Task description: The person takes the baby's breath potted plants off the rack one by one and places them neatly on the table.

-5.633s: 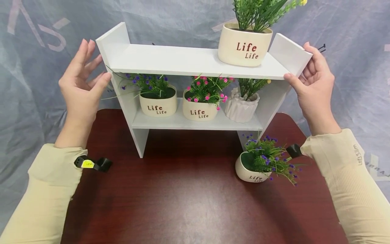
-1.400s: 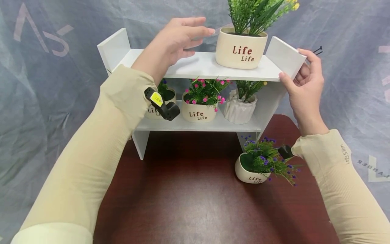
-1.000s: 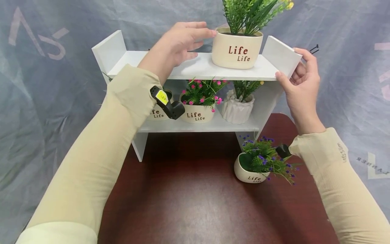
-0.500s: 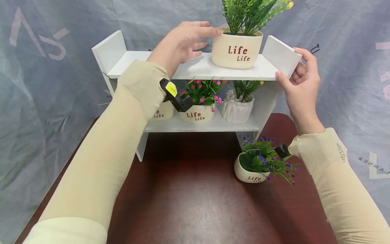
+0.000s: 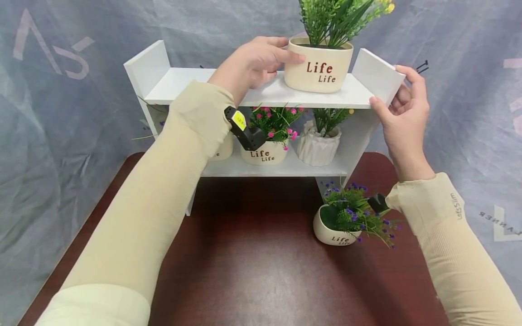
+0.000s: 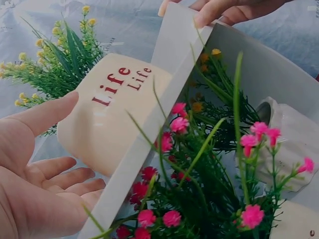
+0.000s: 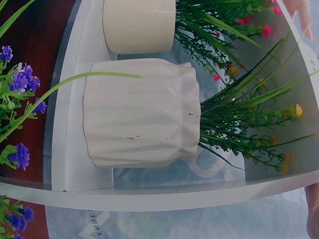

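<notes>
A cream oval flower pot marked "Life", with yellow-flowered greenery, stands on the top board of a white two-tier shelf. My left hand grips its left end, thumb on the front face, fingers partly hidden behind it. In the left wrist view the thumb lies against the pot's edge. At the shelf's right end my right hand holds the upright side panel, thumb on the front edge and fingers behind. Only parts of that hand show in the right wrist view.
Below sit a pink-flowered pot, a white ruffled pot and another cream pot, partly behind my left sleeve. A purple-flowered pot stands on the dark red table, by the shelf's right leg. Grey cloth hangs behind.
My left hand has gone from beside the shelf's left panel, over the top board, to the yellow-flowered pot, and its thumb now lies on the front. The right hand keeps its hold.
</notes>
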### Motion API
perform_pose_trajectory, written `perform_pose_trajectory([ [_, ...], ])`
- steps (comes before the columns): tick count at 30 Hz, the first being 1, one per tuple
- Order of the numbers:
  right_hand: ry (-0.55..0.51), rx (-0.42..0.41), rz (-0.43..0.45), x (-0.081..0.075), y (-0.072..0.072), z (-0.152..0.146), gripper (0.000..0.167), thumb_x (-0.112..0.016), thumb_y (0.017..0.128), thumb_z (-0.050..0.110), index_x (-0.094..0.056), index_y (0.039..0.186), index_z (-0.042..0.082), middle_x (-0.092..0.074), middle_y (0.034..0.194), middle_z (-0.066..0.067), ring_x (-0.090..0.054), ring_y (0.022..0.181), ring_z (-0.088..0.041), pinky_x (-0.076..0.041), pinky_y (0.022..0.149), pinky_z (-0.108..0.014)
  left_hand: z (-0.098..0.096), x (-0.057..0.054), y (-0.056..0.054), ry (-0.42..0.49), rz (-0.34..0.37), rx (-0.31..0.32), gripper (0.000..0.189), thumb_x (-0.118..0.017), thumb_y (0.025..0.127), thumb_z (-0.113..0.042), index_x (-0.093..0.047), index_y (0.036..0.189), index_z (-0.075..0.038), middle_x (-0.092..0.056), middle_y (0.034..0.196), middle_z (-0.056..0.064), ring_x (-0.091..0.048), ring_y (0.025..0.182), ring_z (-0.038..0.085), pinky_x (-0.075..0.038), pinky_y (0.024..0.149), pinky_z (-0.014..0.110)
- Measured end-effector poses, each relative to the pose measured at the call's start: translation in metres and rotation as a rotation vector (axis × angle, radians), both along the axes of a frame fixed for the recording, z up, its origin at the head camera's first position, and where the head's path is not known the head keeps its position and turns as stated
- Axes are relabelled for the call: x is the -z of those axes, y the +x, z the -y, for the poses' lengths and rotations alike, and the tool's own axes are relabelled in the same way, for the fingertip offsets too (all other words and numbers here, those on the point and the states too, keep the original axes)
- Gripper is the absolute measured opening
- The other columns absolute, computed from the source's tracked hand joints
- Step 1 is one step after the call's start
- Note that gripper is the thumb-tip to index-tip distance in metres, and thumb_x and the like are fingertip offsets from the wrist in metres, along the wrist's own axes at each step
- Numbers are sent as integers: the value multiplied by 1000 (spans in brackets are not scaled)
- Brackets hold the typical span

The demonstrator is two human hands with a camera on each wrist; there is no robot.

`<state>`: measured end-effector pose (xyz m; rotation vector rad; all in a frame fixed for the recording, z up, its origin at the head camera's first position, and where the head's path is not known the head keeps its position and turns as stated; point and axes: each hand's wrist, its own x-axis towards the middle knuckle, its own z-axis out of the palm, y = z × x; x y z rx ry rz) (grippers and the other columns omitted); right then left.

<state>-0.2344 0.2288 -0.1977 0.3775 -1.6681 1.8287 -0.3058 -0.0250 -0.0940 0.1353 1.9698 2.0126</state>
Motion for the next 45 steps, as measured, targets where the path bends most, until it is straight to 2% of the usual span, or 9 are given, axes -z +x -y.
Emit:
perform_pose_trajectory([
  [6, -2, 1, -5, 0, 0, 1, 58, -67, 81, -8, -52, 131, 18, -60, 130, -13, -59, 115, -23, -50, 90, -23, -3, 1, 1, -9, -7, 25, 83, -71, 85, -3, -31, 151, -34, -60, 135, -6, -42, 137, 3, -18, 118, 14],
  [12, -14, 4, -9, -1, -2, 0, 58, -67, 81, -9, -53, 130, 18, -61, 129, -13, -59, 114, -23, -51, 89, -23, -3, 0, 0, -10, 7, -13, 84, -73, 82, 0, -35, 149, -33, -52, 142, -11, -42, 136, 4, -23, 117, 14],
  [19, -10, 10, -12, 0, -2, 1, 58, -67, 81, -9, -53, 131, 17, -61, 129, -13, -60, 115, -23, -52, 88, -22, -5, 3, 0, -14, -12, -3, 76, -74, 81, 1, -44, 145, -27, -60, 133, -6, -44, 134, 3, -19, 118, 15],
  [24, 0, 16, -12, 0, -1, 1, 58, -67, 81, -9, -53, 131, 18, -61, 130, -13, -60, 115, -23, -52, 89, -23, -7, 4, 0, -15, -15, -3, 82, -74, 81, 1, -36, 147, -29, -56, 137, -7, -39, 137, 2, -19, 119, 15],
  [33, 0, 15, -14, 0, -2, 3, 58, -67, 81, -9, -53, 130, 18, -61, 130, -13, -59, 115, -23, -52, 89, -23, -11, 8, 1, -39, -65, 75, 77, -73, 83, -1, -39, 147, -25, -59, 135, 0, -54, 127, 11, -35, 109, 15],
  [37, -6, 12, -18, 1, -2, 4, 57, -67, 81, -9, -53, 130, 18, -61, 129, -13, -60, 114, -23, -51, 88, -23, -11, 9, 1, -40, -79, 82, 79, -73, 83, -1, -35, 148, -23, -58, 136, 2, -54, 127, 13, -37, 108, 16],
  [45, 14, 9, -26, 0, -3, 5, 58, -68, 82, -6, -52, 132, 18, -60, 130, -13, -59, 114, -23, -51, 89, -24, -9, 11, 1, -20, -113, 83, 70, -73, 82, 1, -36, 139, -16, -56, 134, 3, -57, 123, 15, -43, 103, 18],
])
